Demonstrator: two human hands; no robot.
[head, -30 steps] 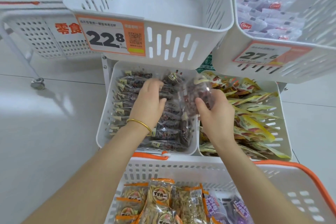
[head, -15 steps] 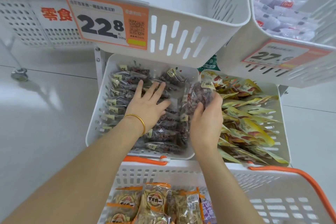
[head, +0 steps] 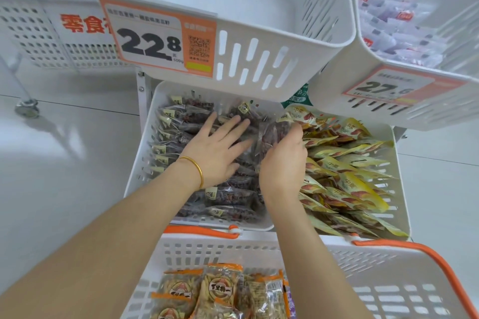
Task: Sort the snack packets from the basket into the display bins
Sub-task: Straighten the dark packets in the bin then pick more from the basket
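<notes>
My left hand (head: 216,149), with a gold bangle at the wrist, lies flat with straight spread fingers on the dark red snack packets in the lower left display bin (head: 141,163). My right hand (head: 283,160) grips a clear packet of dark red snacks (head: 274,131) upright at that bin's right side. At the bottom stands the white basket with orange handles (head: 388,261), holding orange-edged packets (head: 220,290) and purple ones.
The lower right bin (head: 400,189) is full of yellow packets. An empty white bin with a 22.8 price tag (head: 259,70) overhangs the lower bins. The upper right bin (head: 388,90) holds pale packets. A white perforated rack on wheels (head: 33,31) stands at the left.
My left hand has spread out flat and slid further back on the dark packets. My right hand has carried its packet leftwards, off the yellow bin and into the dark-packet bin's right side.
</notes>
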